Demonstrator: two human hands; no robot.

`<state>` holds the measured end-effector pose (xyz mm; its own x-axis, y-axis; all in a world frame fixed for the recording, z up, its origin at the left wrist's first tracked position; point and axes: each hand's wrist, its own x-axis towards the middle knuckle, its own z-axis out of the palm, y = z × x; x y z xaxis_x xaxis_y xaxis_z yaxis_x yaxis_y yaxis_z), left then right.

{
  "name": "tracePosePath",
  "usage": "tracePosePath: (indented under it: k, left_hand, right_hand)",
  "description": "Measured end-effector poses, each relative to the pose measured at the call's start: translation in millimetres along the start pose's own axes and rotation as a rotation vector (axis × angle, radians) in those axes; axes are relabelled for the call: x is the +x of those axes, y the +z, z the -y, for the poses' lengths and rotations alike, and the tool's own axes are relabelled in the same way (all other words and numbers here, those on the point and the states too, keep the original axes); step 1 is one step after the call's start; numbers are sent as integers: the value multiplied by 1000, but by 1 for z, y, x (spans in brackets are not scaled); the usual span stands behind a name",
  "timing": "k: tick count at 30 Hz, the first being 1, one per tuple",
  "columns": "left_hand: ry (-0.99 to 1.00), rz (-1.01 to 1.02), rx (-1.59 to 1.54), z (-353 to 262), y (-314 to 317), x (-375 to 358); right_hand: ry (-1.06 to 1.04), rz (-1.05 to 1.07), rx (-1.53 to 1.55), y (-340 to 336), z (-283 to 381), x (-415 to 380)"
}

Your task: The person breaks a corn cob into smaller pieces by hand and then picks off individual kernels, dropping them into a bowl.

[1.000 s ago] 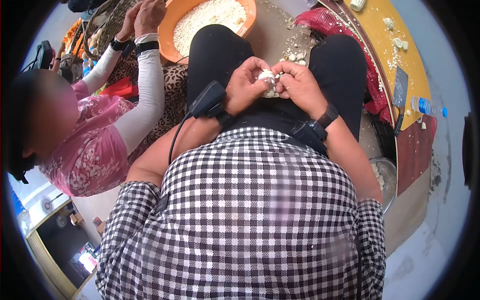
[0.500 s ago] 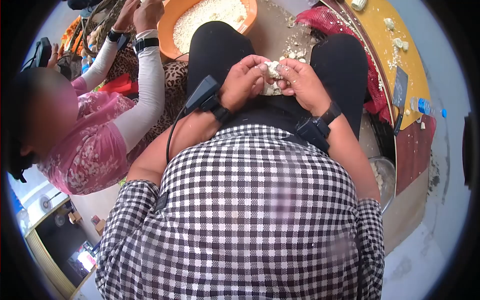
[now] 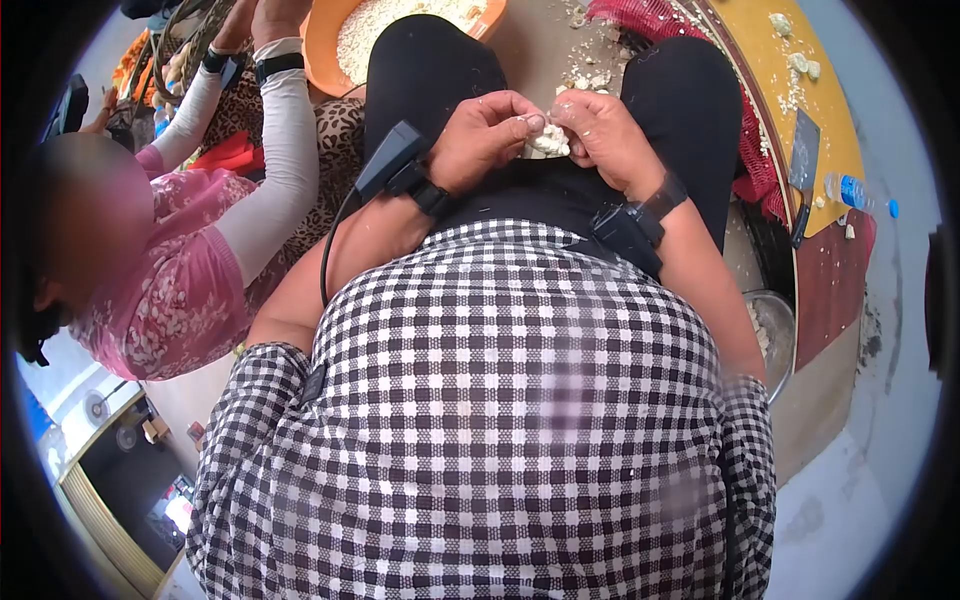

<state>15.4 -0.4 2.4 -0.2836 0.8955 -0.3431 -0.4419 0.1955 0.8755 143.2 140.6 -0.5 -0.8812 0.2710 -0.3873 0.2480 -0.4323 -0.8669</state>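
Above my lap, a white, crumbly, knobbly piece [image 3: 550,141] shows between my two hands; its kind is not clear. My left hand [image 3: 488,138] is closed, thumb and forefinger pinched at its left side. My right hand [image 3: 608,138] is also closed, with curled fingers against its right side. Fingers partly cover the piece, and its lower edge merges with whatever lies on the dark cloth of my lap. Both wrists carry black straps with box-like devices.
An orange basin [image 3: 322,50] of small white bits stands ahead on the left. Beside me sits a person in a pink flowered top [image 3: 180,260]. On the right, a yellow board [image 3: 835,110] bears a cleaver [image 3: 803,160], white lumps and a plastic bottle [image 3: 850,189]. Red mesh [image 3: 650,22] lies nearby.
My fingertips have drawn slightly apart at the top, and more of the white stuff shows below them. The whole view has shifted a little, with the basin higher in the frame.
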Motion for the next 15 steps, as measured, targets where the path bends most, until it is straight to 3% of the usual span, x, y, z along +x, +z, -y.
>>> tracePosePath:
  k: [5, 15]
  left_hand:
    - [-67, -65, -362, -6, -2, 2]
    - [-3, 20, -305, -5, -3, 4]
  right_hand:
    - [-27, 2, 219, -3, 3, 0]
    - [-128, 91, 216, 5, 7, -1]
